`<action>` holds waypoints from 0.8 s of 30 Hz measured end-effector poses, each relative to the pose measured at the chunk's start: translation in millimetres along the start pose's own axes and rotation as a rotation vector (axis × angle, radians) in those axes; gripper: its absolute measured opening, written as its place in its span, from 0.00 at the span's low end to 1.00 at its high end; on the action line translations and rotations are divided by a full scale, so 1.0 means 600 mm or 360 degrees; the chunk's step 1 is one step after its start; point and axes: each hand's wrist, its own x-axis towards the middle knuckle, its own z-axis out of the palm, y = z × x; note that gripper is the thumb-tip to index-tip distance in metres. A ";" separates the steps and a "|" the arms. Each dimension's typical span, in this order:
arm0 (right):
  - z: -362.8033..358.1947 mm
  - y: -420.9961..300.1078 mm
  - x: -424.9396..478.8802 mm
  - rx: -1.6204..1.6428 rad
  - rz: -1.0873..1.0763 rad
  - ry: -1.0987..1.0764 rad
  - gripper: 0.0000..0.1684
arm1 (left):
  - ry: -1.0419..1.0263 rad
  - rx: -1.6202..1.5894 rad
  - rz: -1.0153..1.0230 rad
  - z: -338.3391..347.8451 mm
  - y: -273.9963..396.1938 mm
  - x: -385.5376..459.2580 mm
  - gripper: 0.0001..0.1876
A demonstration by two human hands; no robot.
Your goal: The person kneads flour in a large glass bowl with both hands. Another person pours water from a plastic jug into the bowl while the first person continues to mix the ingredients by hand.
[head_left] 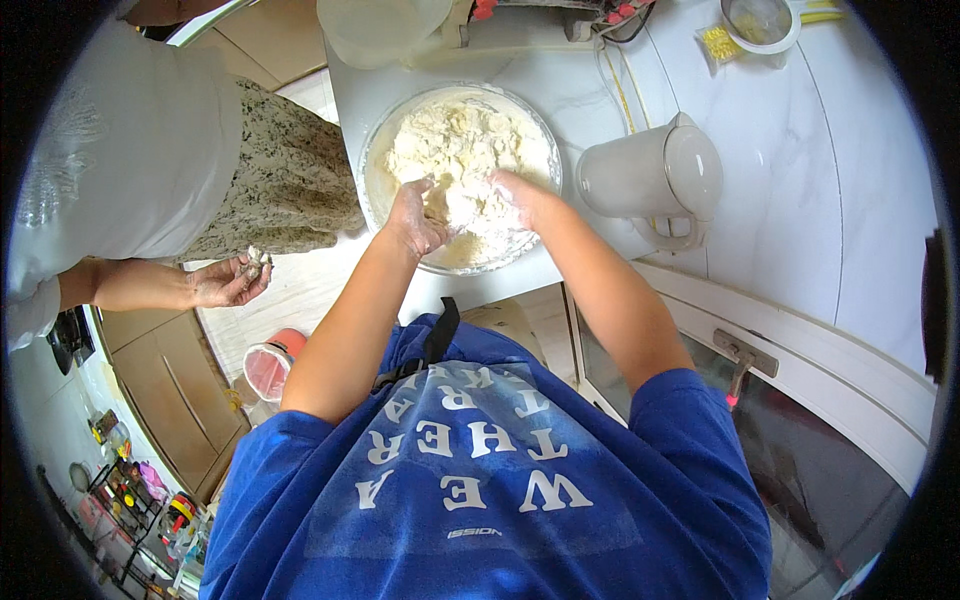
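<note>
A large round bowl [557, 154] stands on the counter in front of me, with shaggy, floury dough [465, 139] heaped inside. My left hand [415, 219] is at the bowl's near left, dusted with flour, its thumb and fingers apart and cupped beside the dough. Opposite it, my right hand [519, 196] reaches in from the near right. Its fingertips are sunk in loose white flour and crumbs, so their grip is hidden. Between the two hands lies a pale floury clump [476, 206].
An electric kettle [630, 172] stands right of the bowl, near cords. Behind is a translucent tub [382, 30]; far right, a strainer [761, 22]. At left, another person's floury hand [232, 281] holds a bit of dough. A red bin [274, 364] is on the floor.
</note>
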 end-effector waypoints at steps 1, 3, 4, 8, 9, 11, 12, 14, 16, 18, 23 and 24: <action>-0.001 -0.012 -0.005 0.0088 -0.0027 -0.0062 0.28 | -0.0047 -0.0110 0.0004 0.002 0.009 -0.003 0.25; -0.013 -0.036 0.002 0.0278 -0.0067 -0.0186 0.27 | 0.0043 -0.0220 0.0145 0.039 0.021 -0.037 0.25; -0.029 -0.047 0.023 0.0264 -0.0113 -0.0207 0.25 | 0.0028 -0.0232 0.0157 0.050 0.030 -0.035 0.26; -0.027 -0.095 0.025 0.0428 -0.0221 -0.0227 0.23 | -0.0173 -0.0235 0.0329 0.085 0.065 -0.046 0.28; -0.019 -0.107 0.003 0.0425 -0.0254 -0.0234 0.22 | -0.0217 -0.0210 0.0390 0.087 0.072 -0.046 0.28; -0.009 -0.119 -0.029 0.0429 -0.0307 -0.0235 0.22 | -0.0222 -0.0071 0.0456 0.092 0.079 -0.054 0.29; -0.014 -0.118 -0.028 0.0380 -0.0357 -0.0228 0.23 | -0.0214 -0.0027 0.0454 0.087 0.082 -0.052 0.29; -0.031 -0.117 -0.027 0.0281 -0.0456 -0.0213 0.26 | -0.0114 0.0381 0.0515 0.078 0.083 -0.045 0.29; -0.037 -0.101 -0.031 -0.0456 -0.0587 0.0262 0.32 | 0.0086 0.1090 0.0635 0.057 0.075 -0.033 0.32; -0.039 -0.101 -0.054 -0.1412 -0.0683 0.0430 0.40 | 0.0359 0.1477 0.0750 0.020 0.066 -0.007 0.34; -0.079 -0.004 0.088 -0.1736 -0.1239 0.0653 0.37 | 0.0223 0.1216 0.0451 -0.044 0.063 0.084 0.35; -0.074 -0.009 0.100 -0.1945 -0.1131 0.0533 0.36 | 0.0058 0.0946 0.0391 -0.051 0.058 0.095 0.35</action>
